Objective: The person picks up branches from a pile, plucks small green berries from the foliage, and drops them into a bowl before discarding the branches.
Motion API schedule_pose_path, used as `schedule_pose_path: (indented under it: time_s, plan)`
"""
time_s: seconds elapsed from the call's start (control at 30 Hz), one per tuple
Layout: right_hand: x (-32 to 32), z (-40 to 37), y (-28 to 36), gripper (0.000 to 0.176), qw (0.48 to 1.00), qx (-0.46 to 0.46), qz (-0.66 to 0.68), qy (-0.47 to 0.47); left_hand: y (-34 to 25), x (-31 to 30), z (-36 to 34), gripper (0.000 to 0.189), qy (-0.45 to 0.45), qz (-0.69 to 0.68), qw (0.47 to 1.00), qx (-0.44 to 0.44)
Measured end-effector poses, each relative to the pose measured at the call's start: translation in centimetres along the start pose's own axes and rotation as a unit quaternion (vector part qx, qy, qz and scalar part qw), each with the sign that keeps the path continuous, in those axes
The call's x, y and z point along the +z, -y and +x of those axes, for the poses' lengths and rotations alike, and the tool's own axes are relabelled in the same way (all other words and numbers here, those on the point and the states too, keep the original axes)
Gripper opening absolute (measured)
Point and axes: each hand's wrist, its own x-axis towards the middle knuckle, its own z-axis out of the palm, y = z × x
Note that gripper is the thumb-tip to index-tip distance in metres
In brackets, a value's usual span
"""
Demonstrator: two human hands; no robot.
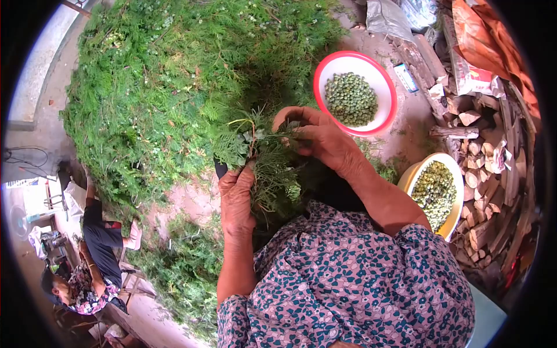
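Note:
My left hand [237, 194] grips the stem of a leafy evergreen branch [270, 174], its fingers wrapped round the brown wood. Flat green sprays and some bluish-green cones [241, 145] show on the branch just above that hand. At the branch's right side is my right hand [319, 139], its fingers curled and pinched at a tip of the foliage. Any small cone inside those fingers is hidden. To the right of my right hand stands a red-rimmed white basin [385, 116] with a heap of green cones [351, 100] in it.
A large pile of cut evergreen branches [156, 98] fills the upper left, with more branches [185, 272] lower down. A yellow basin [458, 200] of cones stands near my right elbow. Split firewood [478, 191] is stacked at right. Another person [87, 278] sits at lower left.

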Motion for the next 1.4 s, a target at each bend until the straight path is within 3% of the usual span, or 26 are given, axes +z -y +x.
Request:
schedule_pose_path:
  time_s: [0.03,0.17,0.23,0.27,0.33,0.37,0.43,0.47,0.53,0.57,0.63,0.67,0.83,0.93,1.07,1.13,1.17,1.23,1.27,1.33,1.37,1.4]
  plan:
    - [-0.2,0.1,0.0,0.008,0.999,0.010,0.020,0.031,-0.1,0.2,0.0,0.013,-0.014,-0.003,1.000,-0.008]
    - [0.4,0.3,-0.2,0.011,1.000,0.016,-0.017,0.006,0.0,-0.7,-0.3,0.014,0.005,0.012,0.999,-0.032]
    - [0.8,0.0,-0.5,0.017,0.979,0.002,-0.186,0.080,-0.4,-0.2,-0.6,0.015,-0.011,0.006,0.998,-0.058]
    - [0.9,-0.2,-0.7,0.017,0.980,0.002,-0.185,0.080,-0.2,-0.5,-0.5,0.015,-0.011,0.007,0.998,-0.059]
    - [1.0,-0.5,-0.9,0.021,0.938,-0.093,-0.313,0.119,0.2,-1.2,-0.1,0.018,-0.011,-0.008,0.999,-0.051]
    - [1.1,-0.7,-0.8,0.021,0.938,-0.093,-0.313,0.119,0.1,-1.0,-0.1,0.018,-0.011,-0.008,0.999,-0.052]
    - [1.5,-1.3,-0.1,0.023,0.984,0.055,-0.161,0.059,-0.2,-0.4,-0.2,0.022,0.040,-0.012,0.999,-0.030]
    - [1.7,-1.7,0.3,0.023,0.984,0.054,-0.161,0.059,-0.4,-0.3,-0.3,0.022,0.040,-0.012,0.999,-0.030]
    - [2.1,-2.4,1.0,0.026,0.941,-0.049,-0.325,0.079,-0.7,-0.1,-0.4,0.022,0.038,0.090,0.995,0.017]
    - [2.3,-2.3,1.3,0.026,0.941,-0.049,-0.325,0.078,-1.0,0.2,-0.5,0.022,0.038,0.090,0.995,0.017]
    - [2.6,-2.3,1.6,0.027,0.988,0.108,-0.076,0.078,-1.7,0.6,-0.8,0.018,0.047,0.154,0.984,0.077]
    - [2.7,-2.3,1.7,0.027,0.988,0.108,-0.076,0.079,-1.9,0.7,-0.9,0.018,0.046,0.154,0.984,0.077]
    - [3.4,-2.7,2.0,0.027,0.959,0.039,-0.268,0.086,-2.3,0.6,-1.0,0.015,0.037,0.191,0.978,0.074]
    - [1.6,-1.6,-1.0,0.025,0.979,0.008,-0.170,0.112,-2.2,0.7,-1.1,0.015,0.058,0.169,0.982,0.057]
    - [1.8,-1.5,-0.9,0.024,0.980,0.024,-0.156,0.118,-2.0,0.2,-0.9,0.016,0.062,0.178,0.981,0.043]
    - [1.7,-1.1,-1.0,0.022,0.929,-0.175,-0.317,0.075,-1.8,0.2,-1.0,0.017,0.051,0.197,0.977,0.065]
    - [1.7,-1.0,-0.9,0.022,0.929,-0.175,-0.316,0.075,-1.5,0.1,-1.0,0.017,0.051,0.197,0.977,0.066]
    - [1.6,-0.9,-0.7,0.019,0.976,-0.121,-0.176,0.050,-0.6,-0.2,-1.0,0.018,0.071,0.174,0.979,0.078]
    - [1.8,-1.0,-0.8,0.019,0.976,-0.122,-0.175,0.049,-0.8,0.2,-1.2,0.018,0.047,0.143,0.986,0.070]
    - [2.2,-1.2,-1.2,0.017,0.999,-0.028,-0.006,0.021,-0.1,-0.4,-1.2,0.017,0.035,0.106,0.991,0.076]
    - [2.1,-1.0,-1.4,0.017,0.999,-0.027,-0.006,0.023,0.1,-0.5,-1.1,0.016,0.022,0.069,0.994,0.085]
    - [1.9,-0.9,-1.7,0.018,0.994,-0.091,-0.057,0.021,0.1,-0.5,-1.2,0.016,0.021,0.070,0.994,0.087]
